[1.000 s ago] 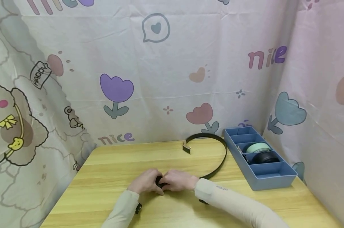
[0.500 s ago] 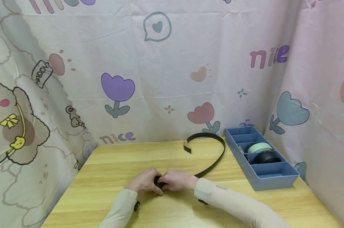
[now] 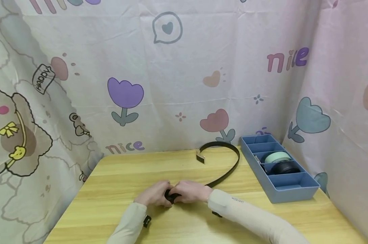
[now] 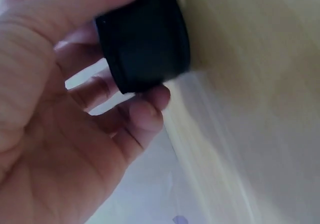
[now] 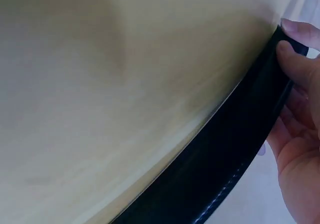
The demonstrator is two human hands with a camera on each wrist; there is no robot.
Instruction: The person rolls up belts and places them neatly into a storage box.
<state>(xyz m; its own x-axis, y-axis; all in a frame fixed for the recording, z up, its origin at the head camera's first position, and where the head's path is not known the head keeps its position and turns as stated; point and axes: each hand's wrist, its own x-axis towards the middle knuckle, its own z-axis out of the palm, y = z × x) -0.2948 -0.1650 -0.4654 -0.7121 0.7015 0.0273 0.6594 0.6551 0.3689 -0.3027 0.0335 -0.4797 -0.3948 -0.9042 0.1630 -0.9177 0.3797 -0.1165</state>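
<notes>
A black belt (image 3: 222,178) curves over the wooden table, standing on its edge, with its metal buckle (image 3: 200,157) at the back. Its near end is a small roll (image 4: 145,41) between the two hands. My left hand (image 3: 154,195) grips this roll, thumb and fingers curled about it in the left wrist view. My right hand (image 3: 190,192) pinches the strap beside the roll; in the right wrist view the thumb and fingers hold the strap (image 5: 210,149), whose stitched edge shows. In the head view the fingers cover part of the roll.
A blue divided box (image 3: 288,196) stands at the table's right. Inside it lie a rolled mint-green belt (image 3: 276,157) and a rolled black belt (image 3: 285,167) in separate compartments. A printed curtain (image 3: 171,74) hangs behind the table (image 3: 126,169).
The belt's loose part has drawn in slightly toward the hands, its curve shifting left. Both hands stay at nearly the same spot, still on the roll and strap.
</notes>
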